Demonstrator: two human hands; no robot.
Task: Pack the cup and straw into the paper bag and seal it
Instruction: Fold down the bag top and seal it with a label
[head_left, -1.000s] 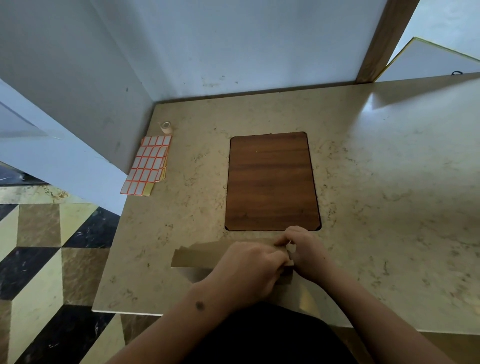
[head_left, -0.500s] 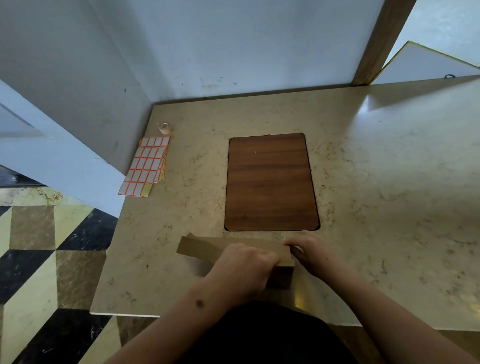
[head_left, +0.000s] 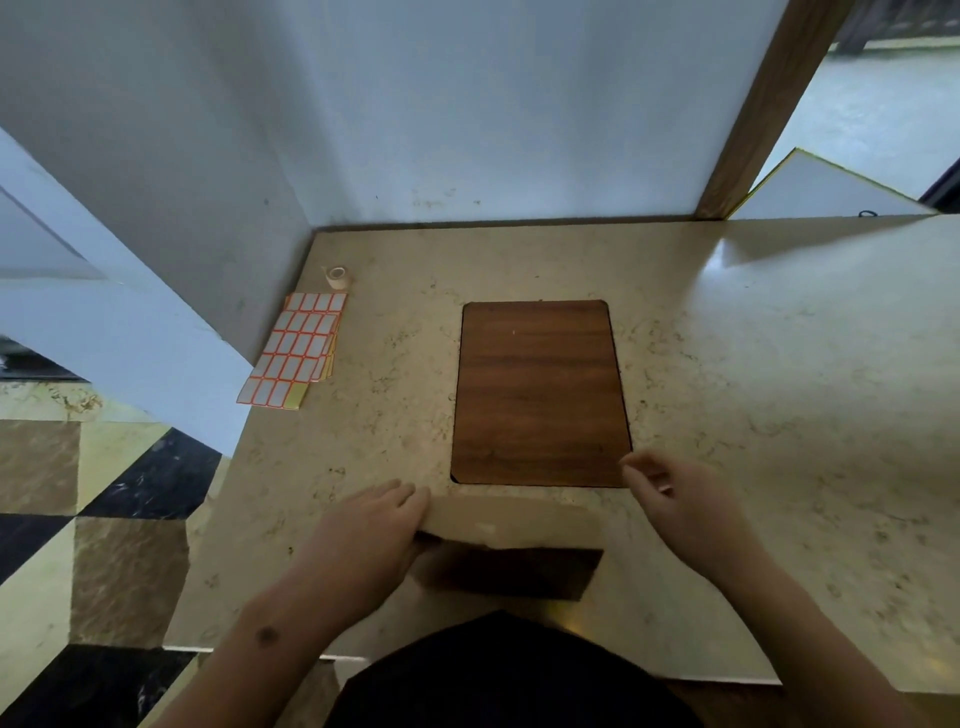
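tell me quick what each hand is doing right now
Left hand: open, straight fingers resting on the left end of the paper bag.
Right hand: off the bag, fingers loosely curled, holding nothing visible.

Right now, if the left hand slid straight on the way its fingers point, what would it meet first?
Probably the dark wooden rectangular inset panel; the left hand, holding the brown paper bag, points up-right across bare counter toward it.
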